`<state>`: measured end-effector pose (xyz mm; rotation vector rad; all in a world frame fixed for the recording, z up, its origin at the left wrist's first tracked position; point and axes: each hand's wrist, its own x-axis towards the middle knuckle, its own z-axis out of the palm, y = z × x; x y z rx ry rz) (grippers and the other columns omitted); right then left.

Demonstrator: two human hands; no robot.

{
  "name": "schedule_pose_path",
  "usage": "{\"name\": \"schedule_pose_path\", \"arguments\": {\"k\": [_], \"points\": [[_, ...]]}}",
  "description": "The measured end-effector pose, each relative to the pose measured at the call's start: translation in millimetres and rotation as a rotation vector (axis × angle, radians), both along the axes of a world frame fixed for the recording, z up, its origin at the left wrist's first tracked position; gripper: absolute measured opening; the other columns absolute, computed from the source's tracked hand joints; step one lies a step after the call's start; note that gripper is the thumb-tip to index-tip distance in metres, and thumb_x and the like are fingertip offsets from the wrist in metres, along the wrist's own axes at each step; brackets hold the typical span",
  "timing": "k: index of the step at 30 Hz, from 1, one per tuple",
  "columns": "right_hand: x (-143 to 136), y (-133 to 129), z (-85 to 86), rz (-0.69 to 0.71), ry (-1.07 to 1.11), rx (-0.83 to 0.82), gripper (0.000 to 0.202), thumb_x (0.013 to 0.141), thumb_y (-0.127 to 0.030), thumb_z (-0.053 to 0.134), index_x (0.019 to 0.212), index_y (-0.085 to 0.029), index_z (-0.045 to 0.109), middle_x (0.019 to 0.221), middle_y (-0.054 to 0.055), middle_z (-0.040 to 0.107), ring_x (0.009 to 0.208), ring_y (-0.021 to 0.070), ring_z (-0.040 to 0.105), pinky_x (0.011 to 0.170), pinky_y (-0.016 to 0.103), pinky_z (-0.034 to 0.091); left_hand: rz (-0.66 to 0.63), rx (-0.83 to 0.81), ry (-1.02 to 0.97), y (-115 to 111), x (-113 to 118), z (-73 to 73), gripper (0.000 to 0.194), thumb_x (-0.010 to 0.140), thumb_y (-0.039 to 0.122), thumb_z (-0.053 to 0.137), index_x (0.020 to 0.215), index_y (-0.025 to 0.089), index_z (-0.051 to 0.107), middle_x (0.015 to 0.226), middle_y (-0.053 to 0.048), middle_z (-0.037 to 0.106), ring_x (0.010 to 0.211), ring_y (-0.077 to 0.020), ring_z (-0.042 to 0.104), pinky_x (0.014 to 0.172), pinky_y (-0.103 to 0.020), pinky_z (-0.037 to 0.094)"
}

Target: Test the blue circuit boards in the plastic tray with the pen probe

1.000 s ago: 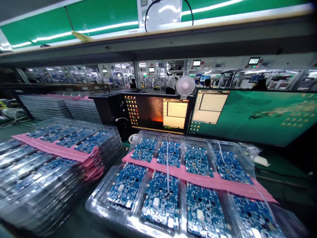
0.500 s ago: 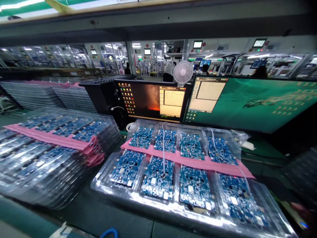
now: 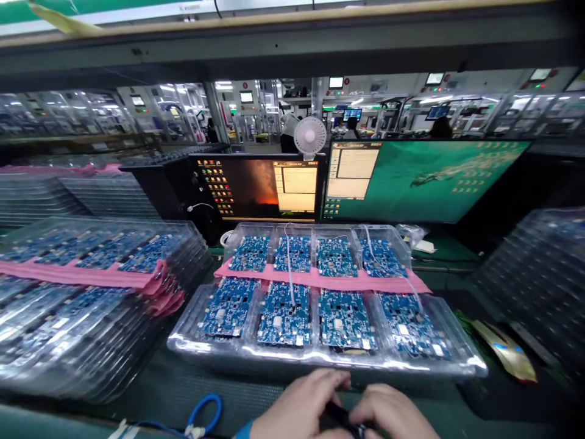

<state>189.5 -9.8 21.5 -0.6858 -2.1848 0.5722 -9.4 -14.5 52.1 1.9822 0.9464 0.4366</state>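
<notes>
At the bottom centre, my left hand (image 3: 304,403) and my right hand (image 3: 388,410) are close together in front of the clear plastic tray (image 3: 292,361). Both have curled fingers around a small dark object (image 3: 340,416), mostly hidden between them. Blue circuit boards (image 3: 284,317) fill the tray in two rows, with a pink strip (image 3: 329,280) across the middle. A white cable (image 3: 289,262) crosses one board column, and a thinner cable lies over the right-hand boards. A blue band shows at my left wrist.
Stacked trays of boards (image 3: 105,329) stand at left, more trays (image 3: 539,274) at right. Two monitors (image 3: 425,183) and a small fan (image 3: 309,135) are behind. A blue coiled cord (image 3: 205,414) lies near the front edge; a gold packet (image 3: 507,353) is at right. People are in the background.
The view has swung to the right, showing more of the right-hand stack and the gold packet. Both my hands have come into view at the bottom centre with the dark object.
</notes>
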Motion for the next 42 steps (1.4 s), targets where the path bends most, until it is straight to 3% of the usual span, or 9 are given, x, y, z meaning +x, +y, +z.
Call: {"name": "schedule_pose_path", "arguments": {"k": [3,8,15,18,21,25,28,33,42], "points": [[-23,-3,-2.5,-0.018,-0.034,-0.084,0.051,0.09,-0.05,0.019,0.068,-0.019,0.053,0.057,0.0,0.053,0.053,0.0108,0.049,0.05,0.021,0.033,-0.043,0.154,0.258,-8,4,8.0,0.027,0.08,0.038,0.048,0.097,0.018,0.055,0.092,-0.006,0.062,0.081,-0.0193,0.058,0.072,-0.026,0.042],[-20,-5,-5.4,0.087,-0.083,-0.112,0.065,0.089,-0.057,0.009,0.069,-0.02,0.059,0.057,0.001,0.055,0.054,0.0117,0.049,0.052,0.021,0.034,-0.148,0.392,0.54,-10,6,-16.7,0.034,0.08,0.043,0.045,0.063,0.017,0.056,0.056,0.0,0.059,0.05,-0.0147,0.054,0.045,-0.022,0.031],[-17,-2,-17.8,0.226,-0.353,-0.108,0.033,0.09,-0.043,0.037,0.076,-0.023,0.06,0.061,-0.004,0.055,0.059,0.0102,0.049,0.053,0.018,0.033,-0.2,0.399,0.437,-2,9,-32.8,0.042,0.084,0.041,0.037,0.052,0.017,0.051,0.049,0.003,0.053,0.044,-0.0084,0.045,0.04,-0.02,0.023],[-14,-5,-12.9,0.242,-0.395,-0.058,0.037,0.091,-0.043,0.032,0.077,-0.023,0.059,0.056,-0.003,0.053,0.051,0.0111,0.046,0.047,0.021,0.03,-0.197,0.367,0.405,-1,11,-40.5,0.046,0.083,0.047,0.035,0.051,0.017,0.051,0.048,0.002,0.052,0.045,-0.0091,0.045,0.04,-0.02,0.023],[9,-11,2.2,0.071,-0.196,-0.085,0.046,0.09,-0.045,0.025,0.074,-0.021,0.06,0.058,-0.001,0.054,0.052,0.0127,0.048,0.048,0.021,0.033,-0.166,0.264,0.373,0,11,-50.1,0.034,0.081,0.043,0.041,0.063,0.018,0.054,0.058,0.001,0.058,0.052,-0.011,0.051,0.045,-0.019,0.03],[61,-6,31.7,-0.584,0.268,-0.323,0.036,0.087,-0.034,0.03,0.082,-0.017,0.06,0.082,0.006,0.057,0.073,0.0172,0.053,0.057,0.021,0.042,-0.094,0.126,0.42,-3,12,-63.3,0.016,0.08,0.029,0.042,0.083,0.018,0.053,0.079,-0.002,0.062,0.069,-0.0151,0.057,0.06,-0.021,0.039],[88,15,43.0,-0.894,0.153,-0.342,0.024,0.079,-0.027,0.039,0.073,-0.017,0.06,0.07,0.002,0.057,0.067,0.0166,0.053,0.059,0.022,0.041,-0.135,0.136,0.506,-5,14,-71.4,0.013,0.078,0.027,0.043,0.083,0.019,0.053,0.081,-0.003,0.062,0.072,-0.0181,0.057,0.064,-0.025,0.041],[90,39,35.0,-0.898,-0.037,-0.302,0.024,0.076,-0.025,0.037,0.067,-0.019,0.059,0.071,-0.001,0.058,0.072,0.016,0.054,0.063,0.021,0.039,-0.098,0.13,0.495,-5,14,-78.2,0.017,0.081,0.027,0.038,0.084,0.019,0.053,0.082,-0.004,0.062,0.074,-0.0177,0.057,0.065,-0.025,0.041],[86,47,17.3,-0.841,-0.136,-0.254,0.024,0.077,-0.025,0.038,0.066,-0.019,0.059,0.069,-0.002,0.057,0.068,0.0148,0.053,0.061,0.021,0.04,-0.053,0.101,0.466,-2,12,-80.0,0.016,0.078,0.025,0.041,0.083,0.018,0.054,0.08,-0.005,0.062,0.073,-0.0182,0.058,0.063,-0.025,0.041]]}}
